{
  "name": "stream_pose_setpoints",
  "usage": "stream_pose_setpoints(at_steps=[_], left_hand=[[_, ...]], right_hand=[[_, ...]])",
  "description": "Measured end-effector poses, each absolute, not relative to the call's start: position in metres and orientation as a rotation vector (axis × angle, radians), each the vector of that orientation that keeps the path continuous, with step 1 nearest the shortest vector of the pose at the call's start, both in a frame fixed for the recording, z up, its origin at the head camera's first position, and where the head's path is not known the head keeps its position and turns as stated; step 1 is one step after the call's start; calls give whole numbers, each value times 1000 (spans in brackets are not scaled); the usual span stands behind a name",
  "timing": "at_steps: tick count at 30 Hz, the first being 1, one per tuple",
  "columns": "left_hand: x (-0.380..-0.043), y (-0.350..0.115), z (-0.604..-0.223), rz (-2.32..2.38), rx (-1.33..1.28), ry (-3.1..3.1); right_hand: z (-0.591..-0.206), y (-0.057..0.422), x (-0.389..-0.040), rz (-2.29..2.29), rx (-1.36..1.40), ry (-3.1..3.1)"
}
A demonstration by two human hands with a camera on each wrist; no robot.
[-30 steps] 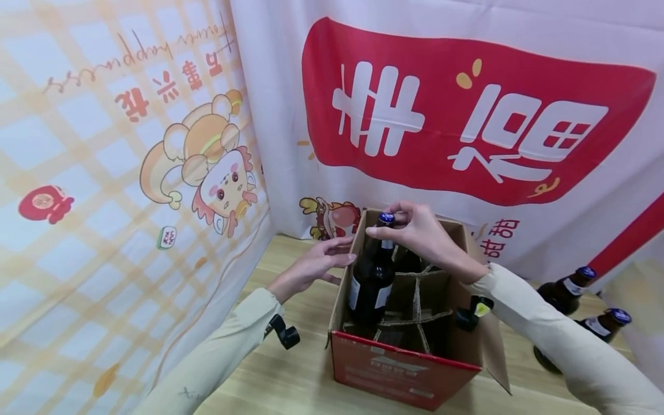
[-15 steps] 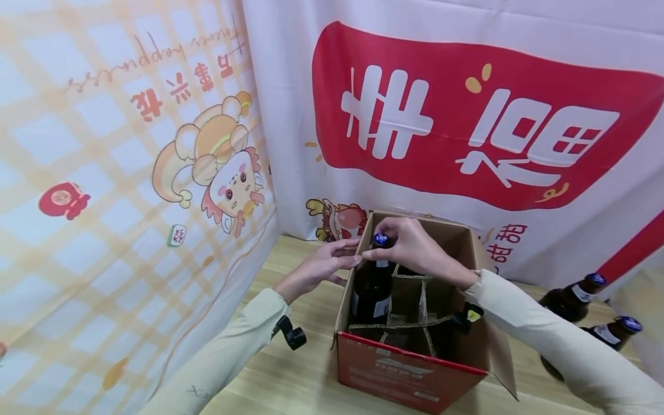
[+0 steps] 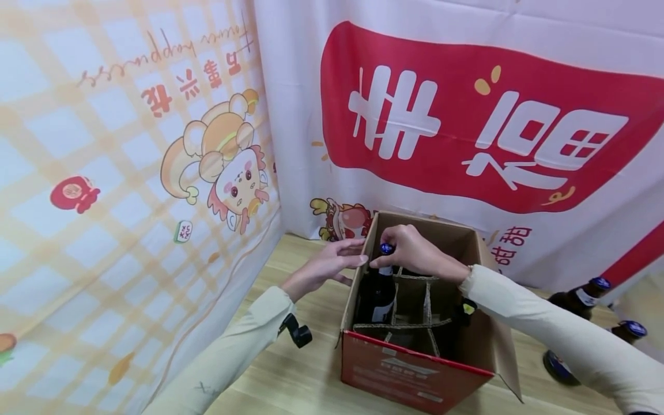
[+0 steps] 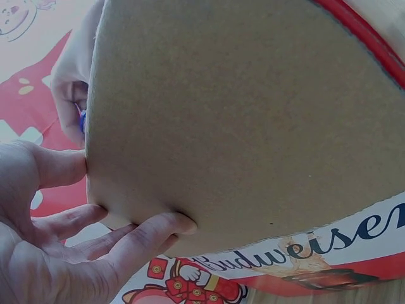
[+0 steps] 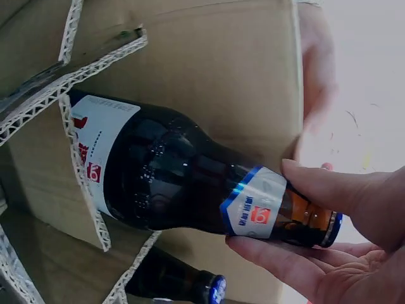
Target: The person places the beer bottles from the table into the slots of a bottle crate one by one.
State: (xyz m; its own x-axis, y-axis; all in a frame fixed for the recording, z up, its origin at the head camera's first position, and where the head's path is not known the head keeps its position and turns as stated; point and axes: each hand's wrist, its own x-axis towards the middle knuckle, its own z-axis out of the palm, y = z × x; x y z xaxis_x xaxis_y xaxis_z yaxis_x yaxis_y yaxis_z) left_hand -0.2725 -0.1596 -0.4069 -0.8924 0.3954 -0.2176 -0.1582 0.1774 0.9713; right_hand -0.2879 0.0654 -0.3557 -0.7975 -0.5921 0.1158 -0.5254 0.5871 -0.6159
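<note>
Evidently the neck is the handy grip: the right hand [image 3: 415, 251] pinches the dark bottle [image 5: 177, 171] there, its lower body already behind a cardboard divider [image 5: 82, 171] inside the carton [image 3: 410, 366]. The left hand [image 3: 329, 262], fingers spread, touches the carton's left side near the rim — probably to steady it. Wall and divider edges crowd the bottle sideways; the open top leaves room upward.

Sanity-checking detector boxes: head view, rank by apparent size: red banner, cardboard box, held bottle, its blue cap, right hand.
Red banner
Cardboard box
Held bottle, right hand: too alike to rank
Blue cap
</note>
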Motion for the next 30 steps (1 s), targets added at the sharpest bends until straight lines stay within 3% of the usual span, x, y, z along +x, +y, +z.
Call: stream_pose_setpoints(at_steps=[14, 22, 30], left_hand=[[-276, -147, -409, 1760, 256, 2029], [-275, -148, -409, 1762, 239, 2035], [-273, -156, -411, 1775, 244, 2043]], right_hand=[[-388, 69, -294, -706, -1121, 2558], [-382, 69, -291, -609, -1037, 2476], [-380, 60, -277, -440, -1154, 2504]])
